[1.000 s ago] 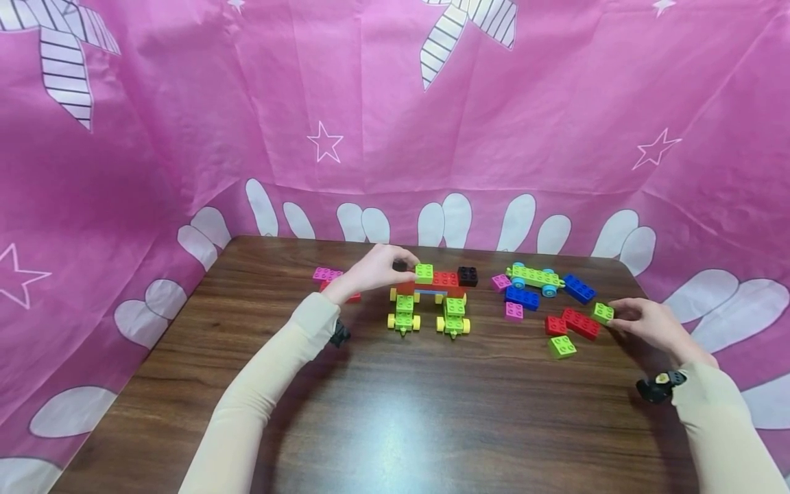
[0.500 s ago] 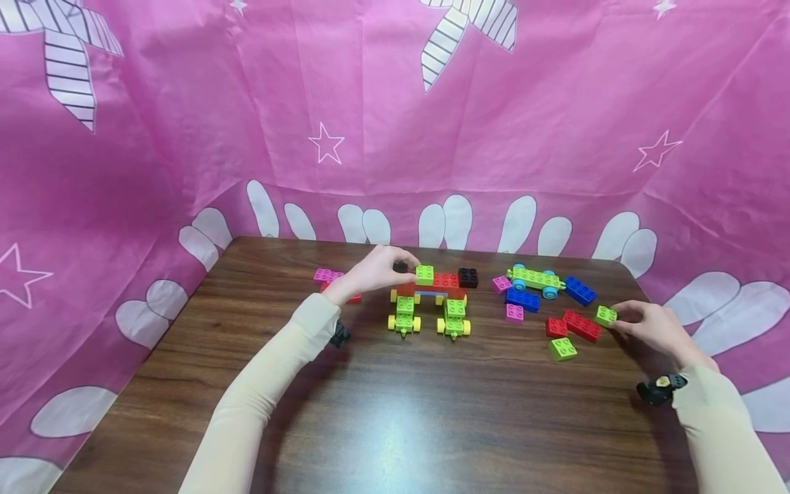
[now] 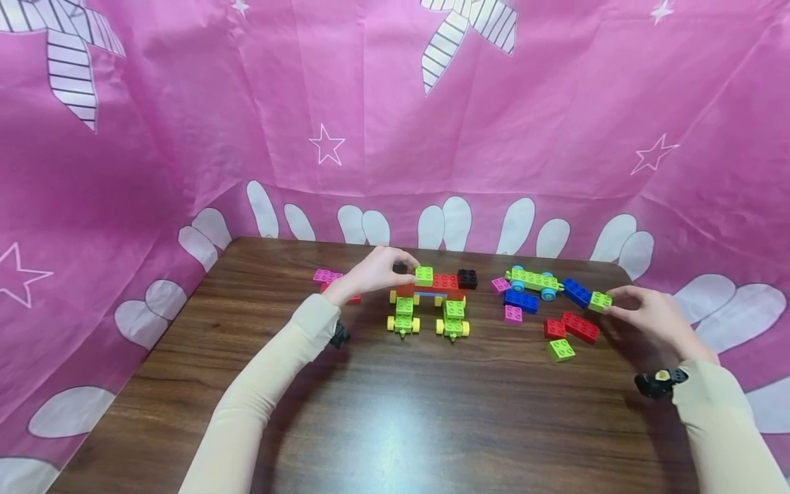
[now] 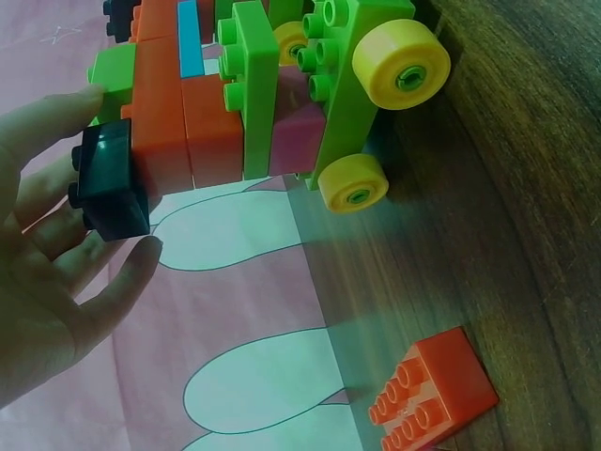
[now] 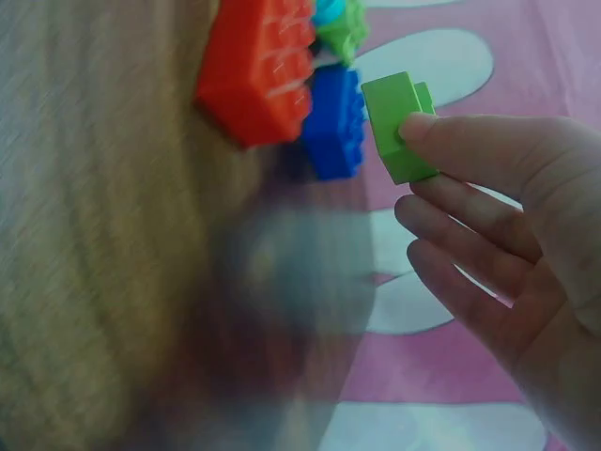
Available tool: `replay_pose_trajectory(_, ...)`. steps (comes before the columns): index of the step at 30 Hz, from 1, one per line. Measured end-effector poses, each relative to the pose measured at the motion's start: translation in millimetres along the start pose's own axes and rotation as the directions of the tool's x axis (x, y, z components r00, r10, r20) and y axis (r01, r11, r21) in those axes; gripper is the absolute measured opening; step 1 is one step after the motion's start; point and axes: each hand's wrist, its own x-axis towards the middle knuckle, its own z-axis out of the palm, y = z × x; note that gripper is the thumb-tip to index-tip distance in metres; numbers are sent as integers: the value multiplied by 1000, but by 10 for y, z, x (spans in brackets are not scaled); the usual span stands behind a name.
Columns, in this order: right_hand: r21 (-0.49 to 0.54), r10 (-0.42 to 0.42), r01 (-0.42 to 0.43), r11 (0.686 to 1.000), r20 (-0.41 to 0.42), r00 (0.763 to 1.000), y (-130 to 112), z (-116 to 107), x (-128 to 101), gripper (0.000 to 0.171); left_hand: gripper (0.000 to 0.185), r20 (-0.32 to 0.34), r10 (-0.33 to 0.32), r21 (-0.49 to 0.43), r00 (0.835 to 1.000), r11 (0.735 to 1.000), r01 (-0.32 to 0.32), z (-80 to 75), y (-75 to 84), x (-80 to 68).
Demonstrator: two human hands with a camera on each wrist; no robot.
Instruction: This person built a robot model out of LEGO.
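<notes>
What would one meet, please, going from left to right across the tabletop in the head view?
Pink brick → left hand → wheeled build → black brick → green wheeled plate → green brick → right hand.

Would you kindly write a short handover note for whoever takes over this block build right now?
Left hand: pinches a small black plastic brick at the left end of the wheeled red-and-green block model on the wooden table.
Right hand: pinches a small green plastic brick, lifted off the table.
Done: model stands on four yellow wheels.
Left: green brick unplaced; loose bricks lie right of the model.
</notes>
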Motion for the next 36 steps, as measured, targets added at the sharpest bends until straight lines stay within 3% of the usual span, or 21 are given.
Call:
replay_pose_trajectory(7,36,-12,13,999,-14,1000,-255,-114,89,41,29,6,3,8,1000,1000,-3,21,-26,-3)
replay_pose_trajectory(14,12,-101,102,995,-75,992,-573,-171,231,35,28,5,7,8,1000,1000,-7,27,-34,-2)
replay_pose_trajectory(17,4,-158,158,987,-68,985,-713,-203,278,35,28,6,8,7,1000,1000,-8,24,-33,-5)
replay_pose_trajectory(25,4,-212,213,977,-57,976,-1090,-234,416,32,29,3,8,-13,1000,1000,-8,1,-21,-19)
replay_pose_trajectory(36,12,-335,336,942,-38,941,-1469,-197,590,30,29,1,12,-20,1000,1000,-12,0,-25,6)
